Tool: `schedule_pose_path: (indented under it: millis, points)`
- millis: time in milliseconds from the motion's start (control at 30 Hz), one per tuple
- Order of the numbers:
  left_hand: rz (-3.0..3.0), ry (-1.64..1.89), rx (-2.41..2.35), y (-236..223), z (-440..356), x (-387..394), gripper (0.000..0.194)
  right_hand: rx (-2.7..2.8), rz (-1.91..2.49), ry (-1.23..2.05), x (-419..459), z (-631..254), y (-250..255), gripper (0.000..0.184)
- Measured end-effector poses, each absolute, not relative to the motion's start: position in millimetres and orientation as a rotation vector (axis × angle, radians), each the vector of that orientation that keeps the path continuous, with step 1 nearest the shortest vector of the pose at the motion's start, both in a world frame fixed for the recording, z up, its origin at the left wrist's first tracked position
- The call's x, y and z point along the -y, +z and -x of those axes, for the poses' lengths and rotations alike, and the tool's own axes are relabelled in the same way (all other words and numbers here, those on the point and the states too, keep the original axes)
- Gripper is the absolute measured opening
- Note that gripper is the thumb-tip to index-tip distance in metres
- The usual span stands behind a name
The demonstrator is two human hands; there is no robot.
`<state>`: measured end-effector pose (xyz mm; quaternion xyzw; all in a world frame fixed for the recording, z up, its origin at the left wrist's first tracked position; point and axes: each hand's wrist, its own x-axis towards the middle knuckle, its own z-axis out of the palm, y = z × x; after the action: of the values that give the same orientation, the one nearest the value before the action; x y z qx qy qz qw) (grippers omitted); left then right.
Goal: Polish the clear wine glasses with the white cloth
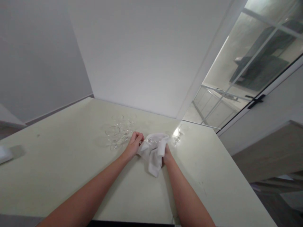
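A clear wine glass point(155, 141) lies tilted sideways between my hands, above the table. Its stem end is pinched in the closed fingers of my left hand point(135, 141). A white cloth point(154, 160) is wrapped partly around the bowl and hangs down towards me. My right hand point(167, 154) grips the cloth at the bowl's right side; most of its fingers are hidden behind the fabric. Just left of my left hand stand several clear stemmed glasses point(113, 130), close together. One more clear glass point(177, 138) is to the right of the cloth, partly lost in glare.
The pale table point(71, 157) reaches back to a white wall point(146, 56). A white object point(5, 154) sits at the table's left edge. Beyond the right side are a glass-paned door with a black handle point(257, 101) and a wooden-looking panel point(272, 154).
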<state>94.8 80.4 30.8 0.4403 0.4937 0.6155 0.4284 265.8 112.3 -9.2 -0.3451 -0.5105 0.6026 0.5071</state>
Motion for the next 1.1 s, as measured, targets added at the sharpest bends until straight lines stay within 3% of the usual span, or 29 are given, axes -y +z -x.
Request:
schedule_pose_path:
  millis: [300, 500, 667, 833, 1033, 1100]
  points:
    - [-1.722, 1.104, -0.951, 25.5, -100.3, -71.0, 0.032, 1.079, 0.792, 1.416, -114.7, -254.5, -9.5, 0.021]
    - [-1.773, 1.140, -1.031, 35.6, -96.3, -72.4, 0.035, 0.998, 0.945, 1.157, -113.1, -253.8, -3.7, 0.020]
    - [-1.658, 1.410, -1.158, 35.5, -91.5, -71.5, 0.028, 1.420, 0.962, 1.044, -100.3, -251.2, 12.4, 0.013]
    - [-1.615, 1.514, -1.009, 36.9, -89.5, -68.2, 0.042, 1.746, 0.773, 1.148, -78.0, -237.1, 27.3, 0.012]
    - [-1.321, 1.255, -0.740, 35.9, -90.9, -68.6, 0.058, 1.612, 0.740, 1.740, -63.6, -239.8, 18.5, 0.019]
    - [-1.278, 1.278, -0.705, 34.0, -90.8, -70.9, 0.062, 1.643, 0.741, 1.676, -64.1, -239.1, 19.0, 0.018]
